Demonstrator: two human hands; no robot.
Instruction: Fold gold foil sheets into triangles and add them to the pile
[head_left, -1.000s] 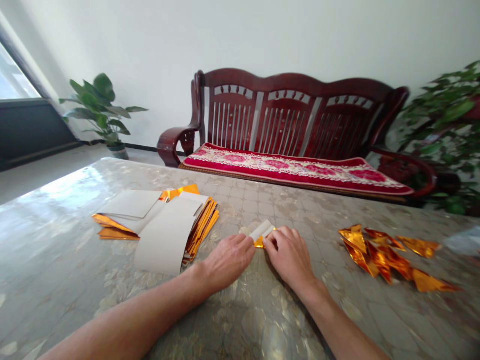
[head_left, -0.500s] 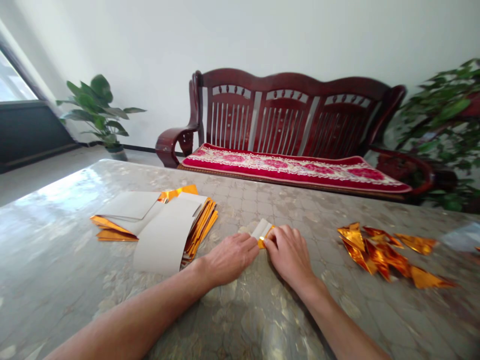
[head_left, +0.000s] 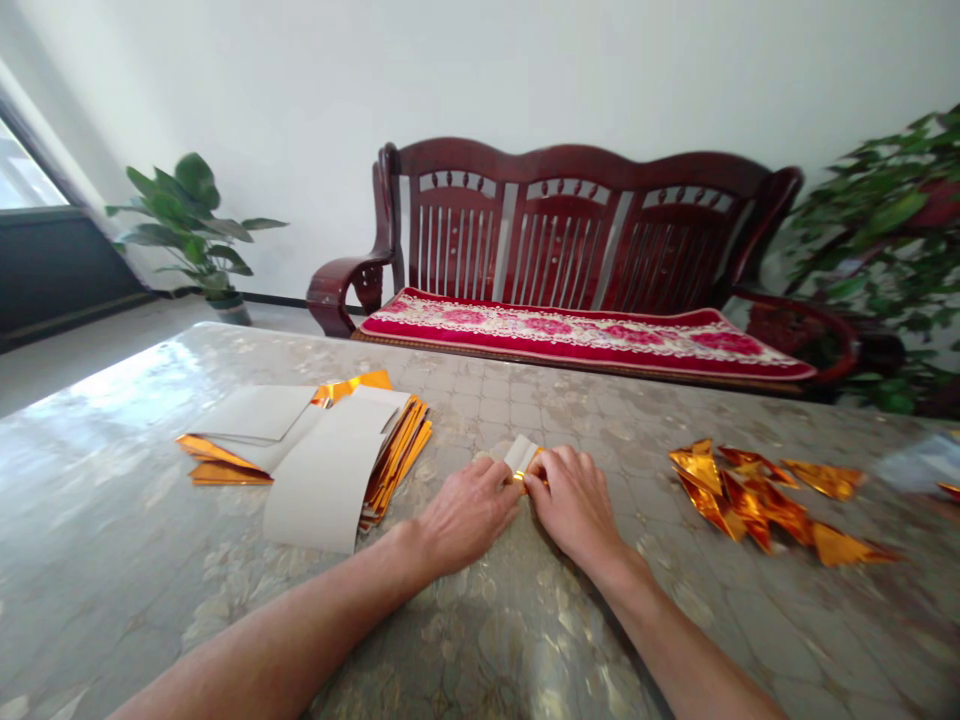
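Between my two hands, on the tabletop, is a small folded piece of gold foil paper (head_left: 523, 453) with a pale grey back. My left hand (head_left: 471, 508) has its fingers closed at the near left edge of the paper. On the other side my right hand (head_left: 574, 497) pinches the right edge with thumb and fingers. Much of the paper is hidden under the fingertips. A stack of gold foil paper sheets (head_left: 322, 490), grey side mostly up, lies left of my left hand. To the right of my right hand lies a loose group of folded gold foil pieces (head_left: 757, 500).
The table (head_left: 487, 640) has a glossy, patterned cover. A clear plastic bag (head_left: 919, 468) lies at its right edge. Behind the table stands a dark wooden bench (head_left: 574, 240) with a red floral cushion (head_left: 585, 330). Potted plants (head_left: 191, 225) flank the bench.
The fingers of both hands have shifted slightly on the folded foil paper, the right thumb pressing nearer the left fingers. The whole view has swung a little; stack and folded pieces lie as before.
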